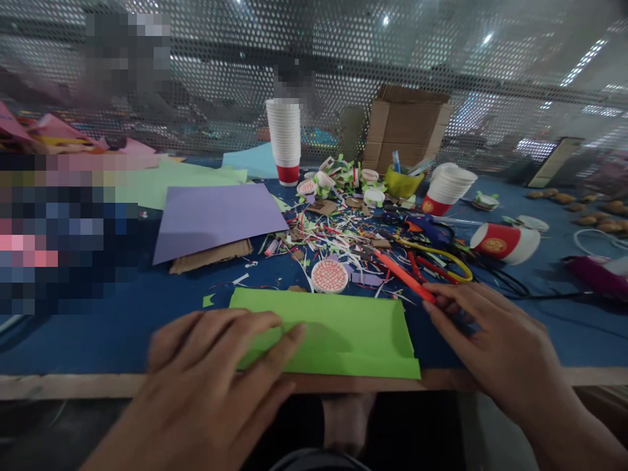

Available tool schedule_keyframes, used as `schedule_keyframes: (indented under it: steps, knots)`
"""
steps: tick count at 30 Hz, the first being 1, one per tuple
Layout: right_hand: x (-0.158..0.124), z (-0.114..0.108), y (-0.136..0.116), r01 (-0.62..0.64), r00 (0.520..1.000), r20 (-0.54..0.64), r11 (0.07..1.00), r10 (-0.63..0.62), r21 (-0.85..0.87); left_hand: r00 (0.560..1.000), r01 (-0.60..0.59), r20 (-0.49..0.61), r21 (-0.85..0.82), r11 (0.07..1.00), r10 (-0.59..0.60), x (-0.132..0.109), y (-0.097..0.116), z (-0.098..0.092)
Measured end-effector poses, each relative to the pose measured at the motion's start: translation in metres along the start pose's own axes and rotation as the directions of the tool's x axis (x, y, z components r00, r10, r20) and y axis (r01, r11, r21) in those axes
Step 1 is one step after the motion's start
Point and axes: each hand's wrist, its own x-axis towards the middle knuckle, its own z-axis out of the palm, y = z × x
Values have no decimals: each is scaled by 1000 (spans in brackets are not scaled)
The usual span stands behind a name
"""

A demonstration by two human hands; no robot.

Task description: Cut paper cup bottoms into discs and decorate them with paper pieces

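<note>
My left hand (216,373) lies over the left part of a folded bright green sheet of paper (343,333), its fingers stretched out and resting on it. The sheet lies along the table's front edge, with a narrow fold along its near side. To the right of the paper, my right hand (495,340) pinches the near end of a slim red-orange tool (405,276) between thumb and fingers. The tool's far end points into the scraps, and its kind is unclear. Just beyond the green sheet sits a round white disc with a red pattern (330,276).
Paper scraps (338,229) litter the blue table's middle. Purple paper (220,216) lies on cardboard at left. A tall paper cup stack (285,140), a shorter stack (447,188) and a tipped cup (505,243) stand around. Glue gun (429,229) and yellow-handled tool (461,265) lie right.
</note>
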Motion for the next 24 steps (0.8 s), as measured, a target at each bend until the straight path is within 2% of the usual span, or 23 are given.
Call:
schedule_keyframes:
  steps: [1, 5, 8, 14, 20, 24]
  knots:
    - [-1, 1, 0, -10, 1000, 1, 1000, 10, 8, 995, -75, 65, -20, 997, 76, 5, 8, 5]
    - [3, 3, 0, -28, 999, 33, 999, 27, 28, 984, -175, 3, -97, 980, 177, 26, 34, 24]
    - [8, 2, 0, -19, 997, 81, 999, 16, 33, 979, -196, 20, -151, 969, 202, 35, 40, 33]
    - [11, 0, 2, -50, 995, 93, 995, 42, 84, 989, -91, 83, -324, 942, 124, 37, 36, 40]
    - [17, 1, 3, -81, 979, 196, 993, 63, 86, 988, -18, 137, -345, 938, 70, 34, 37, 39]
    - [19, -6, 14, -72, 991, 118, 995, 64, 70, 990, -14, 126, -351, 936, 62, 33, 37, 40]
